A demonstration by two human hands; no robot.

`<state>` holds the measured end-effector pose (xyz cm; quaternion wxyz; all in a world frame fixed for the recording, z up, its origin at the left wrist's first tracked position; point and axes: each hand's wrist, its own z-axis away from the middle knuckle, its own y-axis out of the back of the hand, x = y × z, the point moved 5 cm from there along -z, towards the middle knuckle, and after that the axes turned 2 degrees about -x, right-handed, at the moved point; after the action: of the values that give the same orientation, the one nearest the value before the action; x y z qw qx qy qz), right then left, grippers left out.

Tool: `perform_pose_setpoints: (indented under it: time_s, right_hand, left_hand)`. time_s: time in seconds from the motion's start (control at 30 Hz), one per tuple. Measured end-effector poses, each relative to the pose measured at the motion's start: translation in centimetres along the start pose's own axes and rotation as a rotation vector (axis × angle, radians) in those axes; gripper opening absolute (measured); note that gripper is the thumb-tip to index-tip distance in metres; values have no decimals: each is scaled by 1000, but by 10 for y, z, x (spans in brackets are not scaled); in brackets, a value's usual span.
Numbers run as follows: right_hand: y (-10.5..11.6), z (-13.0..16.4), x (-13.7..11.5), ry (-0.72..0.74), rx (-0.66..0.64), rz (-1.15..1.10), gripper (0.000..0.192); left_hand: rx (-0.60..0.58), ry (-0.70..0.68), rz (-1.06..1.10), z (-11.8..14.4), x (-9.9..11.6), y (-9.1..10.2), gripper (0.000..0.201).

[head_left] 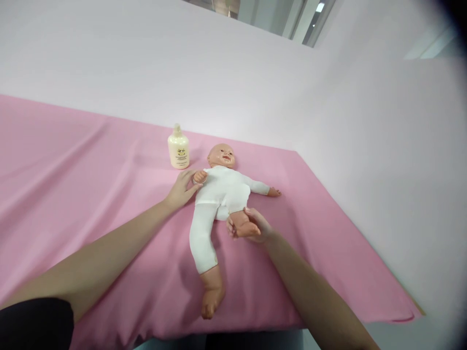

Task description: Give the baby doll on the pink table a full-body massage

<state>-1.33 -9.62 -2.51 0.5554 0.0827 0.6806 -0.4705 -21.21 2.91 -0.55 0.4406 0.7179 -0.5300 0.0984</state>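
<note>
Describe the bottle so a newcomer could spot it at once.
Find the pink cloth, then the doll on it. Left of the doll's head, beyond the left hand, stands the bottle: cream-coloured, with dark print, and, unlike the doll, upright.

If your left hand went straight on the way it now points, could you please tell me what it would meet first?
Most likely the tan plastic-looking doll hand that the left hand appears to hold; beyond it, the white cloth-covered torso, though depth is hard to judge.

right fingers (pixel 229 228) partly hidden behind the doll leg (pixel 240 219)
</note>
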Motion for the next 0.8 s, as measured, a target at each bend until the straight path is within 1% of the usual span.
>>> perform_pose_setpoints:
  time_s: [0.1,0.2,0.27,0.33,0.4,0.53,0.63,0.7,0.8]
  right_hand:
    - [1,4,11,-93,-66,27,47]
    - [6,9,20,-215,-63,63,44]
    - [6,13,24,-300,-71,117,46]
    - [5,15,25,-377,-106,197,49]
    - [5,16,25,-406,-128,254,49]
    - [12,16,29,-381,-115,228,49]
    - [17,15,31,-304,-93,154,48]
    - [16,13,28,-236,-100,107,45]
    - [6,7,17,-114,-153,43,47]
  left_hand:
    - [36,25,30,-2,-6,0,35]
    - [59,25,72,-4,-9,1,30]
    - [64,32,102,-4,-10,1,28]
    - [70,41,121,-4,-10,2,27]
    - [76,47,133,-4,-9,2,30]
    - [85,46,147,-4,-10,2,35]
    - [86,27,134,-4,-10,2,32]
    - [73,1,92,-4,-8,2,29]
    - [39,-39,-12,-2,-3,2,30]
